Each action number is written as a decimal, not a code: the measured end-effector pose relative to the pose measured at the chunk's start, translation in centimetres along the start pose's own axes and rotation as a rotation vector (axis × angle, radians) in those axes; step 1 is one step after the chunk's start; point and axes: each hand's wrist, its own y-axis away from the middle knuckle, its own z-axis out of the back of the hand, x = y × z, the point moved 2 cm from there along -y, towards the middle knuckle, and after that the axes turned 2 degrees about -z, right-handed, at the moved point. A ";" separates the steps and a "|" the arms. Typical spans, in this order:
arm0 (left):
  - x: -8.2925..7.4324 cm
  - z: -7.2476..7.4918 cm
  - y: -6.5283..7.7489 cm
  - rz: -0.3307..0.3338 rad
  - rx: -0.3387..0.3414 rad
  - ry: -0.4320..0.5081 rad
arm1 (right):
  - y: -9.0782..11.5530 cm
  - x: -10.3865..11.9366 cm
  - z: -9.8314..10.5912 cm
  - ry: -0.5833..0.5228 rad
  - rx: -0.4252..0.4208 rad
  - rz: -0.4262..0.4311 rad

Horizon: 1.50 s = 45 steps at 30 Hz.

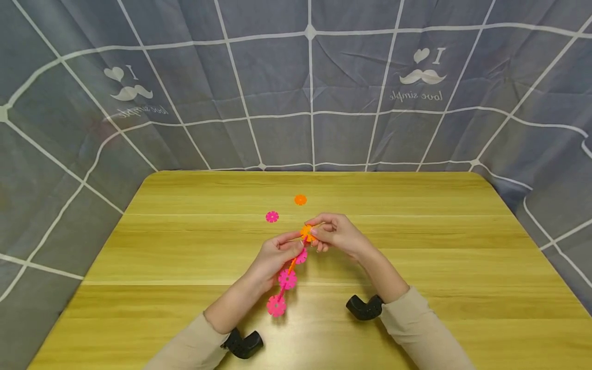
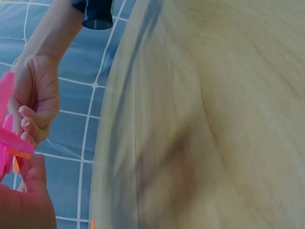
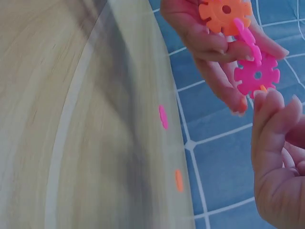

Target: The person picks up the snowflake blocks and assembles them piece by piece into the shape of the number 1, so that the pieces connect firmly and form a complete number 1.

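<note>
A chain of notched plastic discs, pink and orange, hangs between my two hands over the table. My left hand (image 1: pixel 277 257) pinches it near the upper end, thumb beside a pink disc (image 1: pixel 301 256). At the top, an orange disc (image 1: pixel 308 233) sits between the thumb and fingers of my right hand (image 1: pixel 339 235). Lower links include a pink disc (image 1: pixel 287 279) and the bottom pink disc (image 1: pixel 276 306). In the right wrist view a pink disc (image 3: pixel 257 76) meets the right fingertips, where a sliver of orange shows. Fingers hide part of the joints.
Two loose discs, one pink (image 1: pixel 272 217) and one orange (image 1: pixel 300 200), lie on the wooden table (image 1: pixel 185 246) beyond the hands. A grey curtain (image 1: pixel 277 77) with white lines hangs behind. Black curved mounts (image 1: pixel 365 307) sit at both wrists.
</note>
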 end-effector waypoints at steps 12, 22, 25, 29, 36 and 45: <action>0.0 0.2 -0.4 -0.008 0.048 0.009 | 0.0 -0.6 0.3 -0.006 0.017 -0.009; -0.5 -0.2 -1.0 -0.018 0.024 0.002 | -0.5 -0.5 0.3 -0.020 -0.002 -0.035; -0.5 -0.2 -1.1 -0.008 0.023 0.010 | -0.7 -0.7 0.4 -0.018 -0.001 -0.044; -0.4 -0.3 -1.2 0.005 0.004 0.019 | -0.8 -0.9 0.4 0.004 0.000 -0.044; -0.2 -0.5 -1.4 0.018 -0.007 0.020 | -1.2 -0.9 0.0 0.042 0.022 -0.044; -0.4 -0.3 -1.5 0.037 -0.059 0.046 | -1.5 -1.0 -0.2 0.001 0.011 -0.081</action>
